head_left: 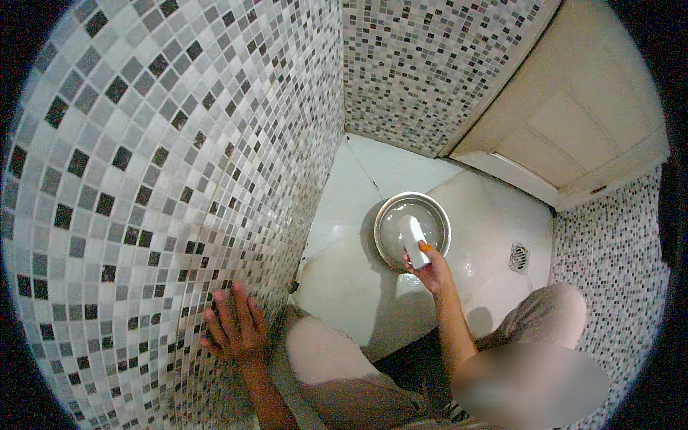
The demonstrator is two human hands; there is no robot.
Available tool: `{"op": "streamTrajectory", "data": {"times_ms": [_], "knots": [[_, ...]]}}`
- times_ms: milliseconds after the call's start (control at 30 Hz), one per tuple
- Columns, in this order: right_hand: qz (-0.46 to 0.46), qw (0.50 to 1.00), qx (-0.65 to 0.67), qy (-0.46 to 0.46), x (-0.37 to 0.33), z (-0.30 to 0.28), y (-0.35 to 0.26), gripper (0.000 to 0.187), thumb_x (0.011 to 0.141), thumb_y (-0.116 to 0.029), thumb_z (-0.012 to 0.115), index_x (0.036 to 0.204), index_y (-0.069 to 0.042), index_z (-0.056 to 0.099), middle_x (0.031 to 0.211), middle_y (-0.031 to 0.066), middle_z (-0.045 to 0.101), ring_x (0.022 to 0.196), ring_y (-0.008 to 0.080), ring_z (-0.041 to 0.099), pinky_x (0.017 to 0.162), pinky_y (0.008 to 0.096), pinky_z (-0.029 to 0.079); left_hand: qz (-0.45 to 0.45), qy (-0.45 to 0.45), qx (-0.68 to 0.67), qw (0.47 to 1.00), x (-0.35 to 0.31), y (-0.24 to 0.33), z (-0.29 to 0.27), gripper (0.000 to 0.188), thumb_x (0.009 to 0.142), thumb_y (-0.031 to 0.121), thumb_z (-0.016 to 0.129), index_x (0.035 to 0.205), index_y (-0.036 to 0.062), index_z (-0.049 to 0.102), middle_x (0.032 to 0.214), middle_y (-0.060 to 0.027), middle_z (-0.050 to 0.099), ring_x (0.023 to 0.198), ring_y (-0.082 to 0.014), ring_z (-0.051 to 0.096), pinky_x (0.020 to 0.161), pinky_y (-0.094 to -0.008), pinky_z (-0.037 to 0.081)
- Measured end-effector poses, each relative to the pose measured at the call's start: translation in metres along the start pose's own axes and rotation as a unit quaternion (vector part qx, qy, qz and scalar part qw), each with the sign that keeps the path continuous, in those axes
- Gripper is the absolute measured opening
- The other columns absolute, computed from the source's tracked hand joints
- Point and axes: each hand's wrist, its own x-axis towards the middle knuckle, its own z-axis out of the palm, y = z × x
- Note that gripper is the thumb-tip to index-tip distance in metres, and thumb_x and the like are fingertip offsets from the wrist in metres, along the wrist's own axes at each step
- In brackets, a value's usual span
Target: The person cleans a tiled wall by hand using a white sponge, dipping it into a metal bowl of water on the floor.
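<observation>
My right hand [432, 274] is closed round the near end of a white oblong block [418, 236]. A paler strip runs along the block's left side; whether it is a brush or a sponge I cannot tell. The block is over a round metal basin [377, 228] of water on the floor, its far end at or just above the water. My left hand [238, 324] rests with fingers spread against the mosaic-tiled wall [165, 215] on the left and holds nothing.
The basin stands on a wet pale floor [337, 287], with a floor drain [519, 258] to its right. A panelled door [573, 107] is at the far right. More mosaic wall [430, 72] rises behind. My bent knees [326, 347] flank the right forearm.
</observation>
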Motion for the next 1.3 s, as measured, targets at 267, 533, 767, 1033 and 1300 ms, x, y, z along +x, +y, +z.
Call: {"op": "streamTrajectory", "data": {"times_ms": [267, 533, 767, 1033, 1300], "knots": [[-0.231, 0.822, -0.494, 0.163, 0.049, -0.037, 0.030, 0.052, 0.073, -0.012, 0.070, 0.121, -0.012, 0.051, 0.102, 0.0179, 0.058, 0.090, 0.0336, 0.059, 0.077, 0.0443, 0.050, -0.013, 0.069, -0.020, 0.997, 0.021, 0.012, -0.002, 0.028, 0.087, 0.032, 0.058, 0.113, 0.0241, 0.065, 0.128, -0.0026, 0.054, 0.127, -0.0232, 0.038, 0.111, -0.0459, 0.006], [-0.268, 0.614, -0.727, 0.149, 0.037, -0.006, 0.024, 0.054, 0.074, -0.012, 0.068, 0.124, -0.010, 0.049, 0.110, 0.0248, 0.052, 0.097, 0.0391, 0.055, 0.082, 0.0465, 0.045, -0.107, 0.097, -0.260, 0.955, 0.014, 0.001, -0.044, 0.023, 0.090, 0.020, 0.053, 0.108, 0.0102, 0.064, 0.127, -0.0162, 0.052, 0.128, -0.0354, 0.035, 0.104, -0.0497, 0.028], [-0.267, 0.561, -0.759, 0.192, 0.054, -0.016, 0.020, 0.055, 0.075, -0.013, 0.067, 0.127, -0.011, 0.048, 0.110, 0.0244, 0.054, 0.097, 0.0381, 0.056, 0.082, 0.0454, 0.046, -0.199, 0.217, -0.034, 0.955, 0.039, -0.008, -0.072, 0.029, 0.089, 0.028, 0.056, 0.109, 0.0079, 0.063, 0.138, -0.0171, 0.039, 0.132, -0.0370, 0.025, 0.106, -0.0542, 0.019], [-0.421, 0.776, -0.460, -0.100, 0.003, 0.119, 0.076, 0.057, 0.076, -0.019, 0.068, 0.127, -0.007, 0.046, 0.113, 0.0175, 0.056, 0.107, 0.0355, 0.053, 0.091, 0.0406, 0.043, -0.254, 0.233, 0.075, 0.936, 0.030, -0.028, -0.033, 0.064, 0.088, 0.050, 0.052, 0.136, 0.0084, 0.038, 0.148, -0.0181, 0.022, 0.136, -0.0368, 0.016, 0.106, -0.0548, 0.013], [-0.359, 0.863, -0.345, -0.084, -0.038, 0.208, 0.087, 0.062, 0.077, -0.017, 0.068, 0.131, -0.007, 0.041, 0.125, 0.0165, 0.050, 0.112, 0.0310, 0.051, 0.096, 0.0360, 0.039, -0.237, 0.269, 0.124, 0.925, 0.032, -0.027, -0.017, 0.067, 0.089, 0.054, 0.047, 0.139, 0.0112, 0.034, 0.148, -0.0148, 0.023, 0.138, -0.0355, 0.014, 0.107, -0.0555, 0.011]]}}
